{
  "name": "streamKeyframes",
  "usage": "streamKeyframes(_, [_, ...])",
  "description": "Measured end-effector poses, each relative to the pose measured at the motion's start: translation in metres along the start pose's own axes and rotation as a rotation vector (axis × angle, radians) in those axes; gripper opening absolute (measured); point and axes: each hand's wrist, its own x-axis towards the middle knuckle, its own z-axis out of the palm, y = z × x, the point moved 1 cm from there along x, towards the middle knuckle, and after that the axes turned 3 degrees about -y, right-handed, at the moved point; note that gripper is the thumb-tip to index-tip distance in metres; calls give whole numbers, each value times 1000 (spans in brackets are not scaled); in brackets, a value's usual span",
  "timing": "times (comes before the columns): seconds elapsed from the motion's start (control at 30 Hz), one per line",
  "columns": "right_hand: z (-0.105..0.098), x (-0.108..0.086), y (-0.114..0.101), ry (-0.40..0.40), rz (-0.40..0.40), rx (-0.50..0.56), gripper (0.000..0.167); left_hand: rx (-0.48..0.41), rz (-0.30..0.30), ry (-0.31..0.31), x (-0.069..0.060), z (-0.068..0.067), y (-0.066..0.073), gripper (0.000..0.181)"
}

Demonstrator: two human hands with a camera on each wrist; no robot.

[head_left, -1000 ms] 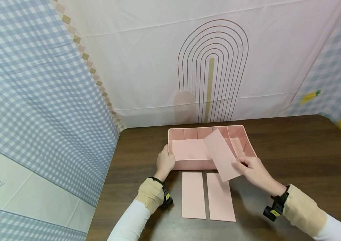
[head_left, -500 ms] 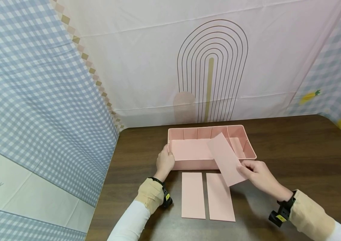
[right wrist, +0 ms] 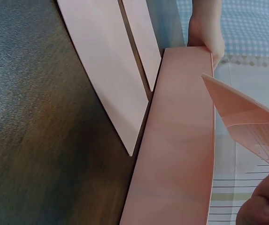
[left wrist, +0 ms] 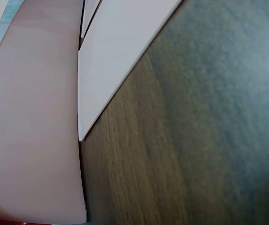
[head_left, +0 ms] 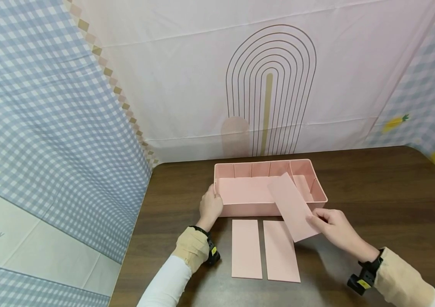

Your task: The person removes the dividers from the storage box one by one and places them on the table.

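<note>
A pink open-topped box point(head_left: 246, 210) stands on the table, with a narrow compartment at its right end. My left hand point(head_left: 210, 208) holds the box by its left end, near the front corner. Between thumb and fingers, my right hand point(head_left: 334, 226) pinches the lower right edge of a thin pink rectangular panel point(head_left: 293, 209), tilted over the box's front wall. The right wrist view shows this panel point(right wrist: 247, 119) raised above the box rim, apart from it. Two similar pink panels point(head_left: 246, 249) lie flat side by side before the box; the raised panel hides a corner of the right one.
The dark wooden table point(head_left: 386, 192) extends to both sides of the box. A white cloth point(head_left: 187, 85) with arch lines hangs behind it. Blue checked cloth point(head_left: 60, 106) hangs at the left, with more at the right.
My right hand has drawn the pinched panel toward me and to the right, uncovering more of the narrow compartment. The left hand and the box stay where they were.
</note>
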Motion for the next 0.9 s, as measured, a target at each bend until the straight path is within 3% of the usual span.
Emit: streamKeyframes(0.9, [-1, -17, 15, -1, 76, -39, 33, 11, 20, 23, -1, 0, 1, 40])
